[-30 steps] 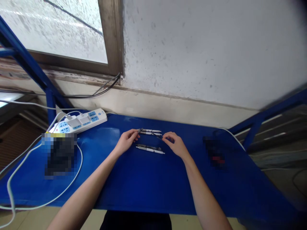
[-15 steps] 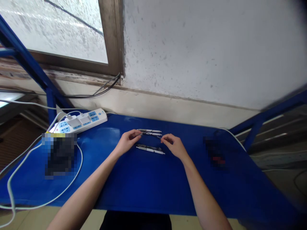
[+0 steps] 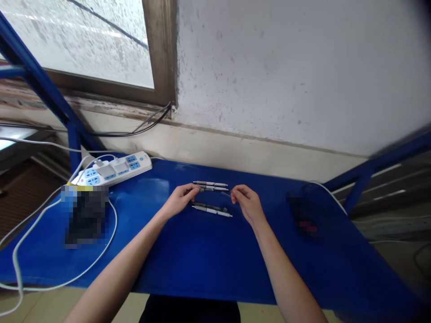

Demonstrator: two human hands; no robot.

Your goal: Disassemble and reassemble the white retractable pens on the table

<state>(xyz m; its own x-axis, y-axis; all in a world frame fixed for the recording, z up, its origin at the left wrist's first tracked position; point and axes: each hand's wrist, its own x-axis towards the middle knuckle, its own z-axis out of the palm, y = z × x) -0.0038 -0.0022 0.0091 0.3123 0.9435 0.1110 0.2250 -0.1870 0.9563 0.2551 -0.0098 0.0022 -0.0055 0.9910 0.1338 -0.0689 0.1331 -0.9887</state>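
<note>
Under a rough white wall [image 3: 286, 76], a shiny blue tabletop [image 3: 188, 264] holds a long white power strip [image 3: 111, 169]. The left hand [image 3: 180, 200] and the right hand [image 3: 247, 202] reach in from each side. Their fingers [image 3: 197, 189] curl nearly shut at the two ends of a thin grey pen [image 3: 212, 189], but I cannot tell if they grip it. Another grey pen [image 3: 210, 183] lies just above it, and two more pens [image 3: 212, 211] lie just below.
</note>
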